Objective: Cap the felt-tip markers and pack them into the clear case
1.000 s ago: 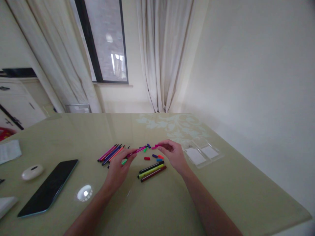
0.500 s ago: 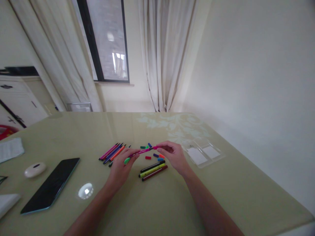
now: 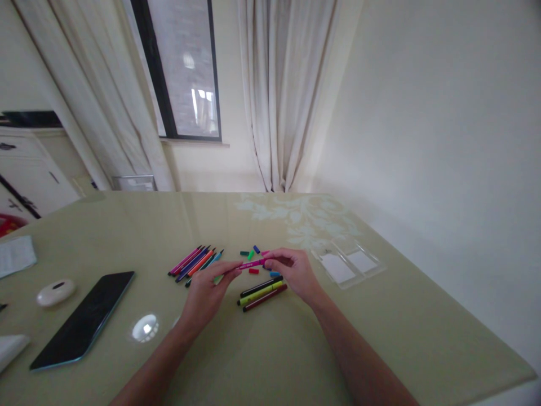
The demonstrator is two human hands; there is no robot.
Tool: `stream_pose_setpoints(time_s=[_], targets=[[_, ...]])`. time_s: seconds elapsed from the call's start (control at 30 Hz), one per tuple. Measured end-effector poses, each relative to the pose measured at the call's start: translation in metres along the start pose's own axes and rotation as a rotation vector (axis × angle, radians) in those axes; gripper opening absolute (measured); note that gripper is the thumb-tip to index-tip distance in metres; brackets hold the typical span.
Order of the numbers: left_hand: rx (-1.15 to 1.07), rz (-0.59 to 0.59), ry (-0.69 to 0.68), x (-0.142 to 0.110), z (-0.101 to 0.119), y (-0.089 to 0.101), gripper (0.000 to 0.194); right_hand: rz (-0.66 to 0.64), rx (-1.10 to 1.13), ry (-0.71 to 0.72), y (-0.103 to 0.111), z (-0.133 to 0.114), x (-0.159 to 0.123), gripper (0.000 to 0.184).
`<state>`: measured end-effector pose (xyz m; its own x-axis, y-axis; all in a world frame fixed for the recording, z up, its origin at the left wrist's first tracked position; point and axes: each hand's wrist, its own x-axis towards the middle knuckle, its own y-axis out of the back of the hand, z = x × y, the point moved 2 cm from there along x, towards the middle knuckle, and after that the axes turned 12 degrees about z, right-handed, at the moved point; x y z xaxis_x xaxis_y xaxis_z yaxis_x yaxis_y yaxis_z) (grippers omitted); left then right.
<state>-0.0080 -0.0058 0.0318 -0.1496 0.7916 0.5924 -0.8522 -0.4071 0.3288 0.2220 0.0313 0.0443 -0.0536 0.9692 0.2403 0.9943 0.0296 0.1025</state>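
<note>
Both hands hold one magenta felt pen (image 3: pixel 250 263) just above the table. My left hand (image 3: pixel 208 292) pinches its near end, with a green pen partly hidden under the fingers. My right hand (image 3: pixel 293 273) is closed round the pen's cap end. Below them lie three capped pens (image 3: pixel 262 294): black, yellow-green and dark red. A row of several uncapped pens (image 3: pixel 195 263) lies to the left. Loose caps (image 3: pixel 253 251) in green, blue, red and pink are scattered behind the held pen.
A clear plastic pen case (image 3: pixel 347 264) lies open to the right. A black phone (image 3: pixel 83 318) and a white oval object (image 3: pixel 55 292) sit at the left, with paper (image 3: pixel 16 255) beyond. The wall (image 3: pixel 443 141) runs close along the table's right edge.
My right hand has brought the pink cap leftward onto the tip of the magenta pen; both hands have closed in toward each other. The green pen slid further under my left hand.
</note>
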Motion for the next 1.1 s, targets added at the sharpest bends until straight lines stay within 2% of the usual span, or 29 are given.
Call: stream_pose_setpoints(time_s=[0.43, 0.53, 0.7, 0.77, 0.93, 1.0, 1.1], targets=[[0.001, 0.030, 0.021, -0.008, 0.000, -0.004, 0.025, -0.047, 0.041, -0.024, -0.002, -0.005, -0.001, 0.020], [0.011, -0.007, 0.013, -0.007, 0.002, -0.005, 0.025, -0.074, 0.020, -0.007, 0.000, -0.008, 0.000, 0.023], [0.006, -0.136, 0.001, -0.004, 0.003, -0.006, 0.028, -0.146, -0.028, -0.013, 0.015, -0.010, 0.004, 0.029], [0.008, -0.117, 0.023, 0.001, -0.002, -0.001, 0.032, -0.166, -0.078, -0.036, 0.021, -0.008, 0.005, 0.028], [0.244, 0.116, 0.162, 0.018, -0.030, 0.027, 0.037, -0.286, -0.196, -0.099, 0.029, 0.007, 0.007, 0.018], [0.393, 0.127, 0.158, 0.021, -0.039, 0.035, 0.035, -0.330, -0.265, -0.074, 0.029, 0.010, 0.007, 0.014], [0.585, 0.059, 0.084, 0.020, -0.046, 0.039, 0.030, -0.343, -0.379, 0.000, 0.031, 0.010, 0.007, 0.010]])
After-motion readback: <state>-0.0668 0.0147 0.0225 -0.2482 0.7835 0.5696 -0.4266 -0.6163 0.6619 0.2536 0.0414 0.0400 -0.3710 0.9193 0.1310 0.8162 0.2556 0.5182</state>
